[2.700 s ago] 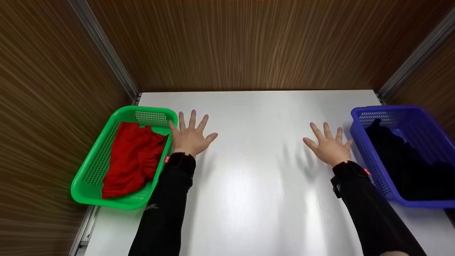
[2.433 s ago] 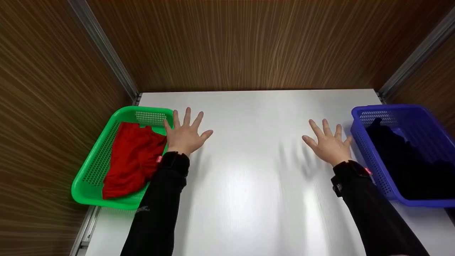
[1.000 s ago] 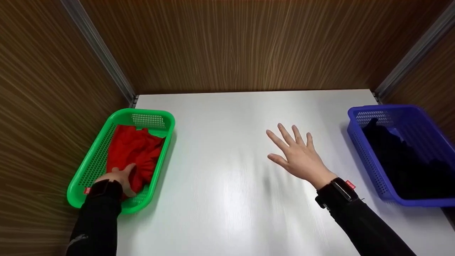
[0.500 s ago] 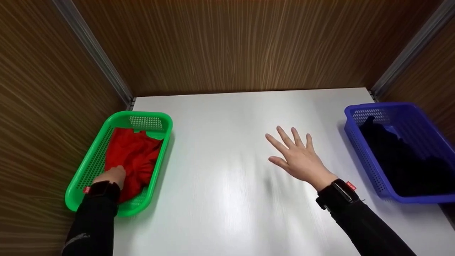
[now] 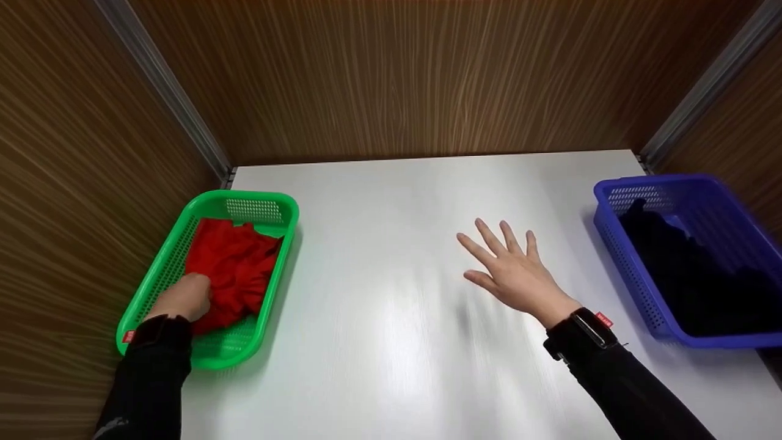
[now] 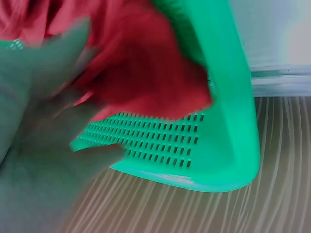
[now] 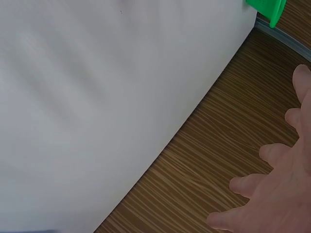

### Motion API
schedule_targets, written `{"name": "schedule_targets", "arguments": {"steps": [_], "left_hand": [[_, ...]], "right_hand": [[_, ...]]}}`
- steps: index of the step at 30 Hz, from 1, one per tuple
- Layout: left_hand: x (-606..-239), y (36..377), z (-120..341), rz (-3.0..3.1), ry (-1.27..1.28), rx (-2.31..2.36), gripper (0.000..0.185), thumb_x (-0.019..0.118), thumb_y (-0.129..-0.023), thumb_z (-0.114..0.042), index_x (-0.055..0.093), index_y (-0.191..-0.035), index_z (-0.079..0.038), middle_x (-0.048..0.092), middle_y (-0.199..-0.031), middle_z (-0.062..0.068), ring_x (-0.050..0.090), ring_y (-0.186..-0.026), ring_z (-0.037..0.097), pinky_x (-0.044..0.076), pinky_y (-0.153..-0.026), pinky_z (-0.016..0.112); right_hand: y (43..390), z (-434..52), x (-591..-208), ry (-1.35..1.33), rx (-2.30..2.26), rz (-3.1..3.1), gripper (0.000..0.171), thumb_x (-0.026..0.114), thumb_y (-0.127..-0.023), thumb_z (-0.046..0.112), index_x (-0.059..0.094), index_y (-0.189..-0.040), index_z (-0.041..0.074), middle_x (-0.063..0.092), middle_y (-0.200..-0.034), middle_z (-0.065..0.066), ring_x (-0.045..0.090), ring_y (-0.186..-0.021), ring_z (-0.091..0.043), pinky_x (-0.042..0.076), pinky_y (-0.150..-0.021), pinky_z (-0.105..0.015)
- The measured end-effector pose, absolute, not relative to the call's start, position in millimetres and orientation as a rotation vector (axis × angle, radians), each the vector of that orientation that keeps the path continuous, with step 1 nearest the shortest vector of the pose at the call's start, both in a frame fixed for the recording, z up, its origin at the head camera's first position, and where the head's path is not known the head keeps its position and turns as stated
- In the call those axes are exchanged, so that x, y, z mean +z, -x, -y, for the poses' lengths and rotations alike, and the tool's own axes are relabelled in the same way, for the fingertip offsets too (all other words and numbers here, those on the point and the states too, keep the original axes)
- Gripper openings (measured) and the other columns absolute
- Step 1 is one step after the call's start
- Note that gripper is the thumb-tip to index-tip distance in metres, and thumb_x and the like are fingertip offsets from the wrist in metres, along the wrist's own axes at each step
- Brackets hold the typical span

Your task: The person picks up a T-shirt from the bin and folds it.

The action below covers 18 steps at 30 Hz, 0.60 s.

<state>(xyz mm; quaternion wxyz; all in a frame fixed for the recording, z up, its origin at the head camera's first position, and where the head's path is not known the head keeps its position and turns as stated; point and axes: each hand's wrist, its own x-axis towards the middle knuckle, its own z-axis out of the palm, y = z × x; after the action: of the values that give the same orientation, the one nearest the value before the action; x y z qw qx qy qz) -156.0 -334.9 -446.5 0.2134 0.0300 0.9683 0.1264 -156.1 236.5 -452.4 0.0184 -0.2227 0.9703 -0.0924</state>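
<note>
Even overhead light leaves a broad glare on the glossy white tabletop [image 5: 415,342], with soft shadows. Wood-grain walls streak at the head view's edges. The left-wrist view is motion-blurred, tinted green near the perforated green plastic basket [image 6: 228,121].

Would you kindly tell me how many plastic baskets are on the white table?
2. The green basket sits at the table's left edge, holding a red cloth; the blue basket sits at the right edge with dark fabric inside.

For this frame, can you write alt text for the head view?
A person's left hand grips a red cloth in a green basket while the right hand hovers open over a white table. A blue basket holds dark cloth.
</note>
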Motion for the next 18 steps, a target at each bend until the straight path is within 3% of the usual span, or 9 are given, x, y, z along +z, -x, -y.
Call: {"name": "schedule_targets", "arguments": {"steps": [2, 6, 10, 12, 14, 18], "left_hand": [[-448, 163, 337, -2.811, -0.108, 0.395, 0.007, 0.049, -0.091, 0.01, 0.054, -0.091, 0.006, 0.054, -0.097, 0.024, 0.055, -0.082, 0.034, 0.048, -0.074, 0.044], [-440, 174, 330, -3.064, -0.071, 0.533, 0.02, 0.047, -0.089, 0.014, 0.043, -0.107, 0.007, 0.044, -0.107, 0.031, 0.05, -0.084, 0.046, 0.046, -0.071, 0.051], [-414, 187, 310, -3.323, 0.137, 0.765, 0.037, 0.043, -0.096, 0.008, 0.051, -0.132, 0.007, 0.04, -0.121, 0.032, 0.048, -0.104, 0.054, 0.045, -0.083, 0.063], [-396, 193, 296, -3.419, 0.278, 0.945, 0.039, 0.041, -0.098, 0.005, 0.058, -0.133, 0.003, 0.039, -0.124, 0.027, 0.049, -0.108, 0.05, 0.044, -0.089, 0.06], [-377, 200, 282, -3.48, 0.373, 1.162, 0.038, 0.04, -0.097, 0.004, 0.066, -0.125, 0.0, 0.041, -0.118, 0.016, 0.052, -0.104, 0.038, 0.045, -0.089, 0.049], [-342, 209, 250, -3.507, 0.291, 1.678, 0.036, 0.04, -0.092, 0.006, 0.072, -0.106, -0.004, 0.039, -0.103, -0.006, 0.044, -0.088, 0.014, 0.035, -0.081, 0.028]], "right_hand": [[156, -236, -453, 0.693, -0.282, -3.015, 0.065, 0.047, -0.106, 0.05, 0.023, -0.164, 0.033, 0.013, -0.171, -0.011, 0.014, -0.152, -0.051, 0.006, -0.111, -0.08], [156, -236, -454, 0.694, -0.278, -3.015, 0.064, 0.048, -0.106, 0.049, 0.024, -0.163, 0.032, 0.014, -0.171, -0.011, 0.015, -0.152, -0.052, 0.008, -0.111, -0.08], [156, -236, -455, 0.692, -0.27, -3.013, 0.065, 0.049, -0.106, 0.048, 0.025, -0.163, 0.031, 0.014, -0.171, -0.011, 0.016, -0.152, -0.052, 0.009, -0.111, -0.081], [155, -236, -455, 0.688, -0.265, -3.014, 0.065, 0.049, -0.106, 0.048, 0.025, -0.163, 0.03, 0.014, -0.171, -0.012, 0.016, -0.152, -0.052, 0.009, -0.11, -0.081], [155, -236, -456, 0.683, -0.265, -3.018, 0.065, 0.05, -0.106, 0.047, 0.025, -0.163, 0.03, 0.014, -0.171, -0.012, 0.017, -0.151, -0.052, 0.009, -0.111, -0.081], [154, -236, -457, 0.674, -0.282, -3.027, 0.067, 0.052, -0.105, 0.046, 0.023, -0.164, 0.03, 0.014, -0.171, -0.011, 0.018, -0.151, -0.052, 0.011, -0.111, -0.08]]}}
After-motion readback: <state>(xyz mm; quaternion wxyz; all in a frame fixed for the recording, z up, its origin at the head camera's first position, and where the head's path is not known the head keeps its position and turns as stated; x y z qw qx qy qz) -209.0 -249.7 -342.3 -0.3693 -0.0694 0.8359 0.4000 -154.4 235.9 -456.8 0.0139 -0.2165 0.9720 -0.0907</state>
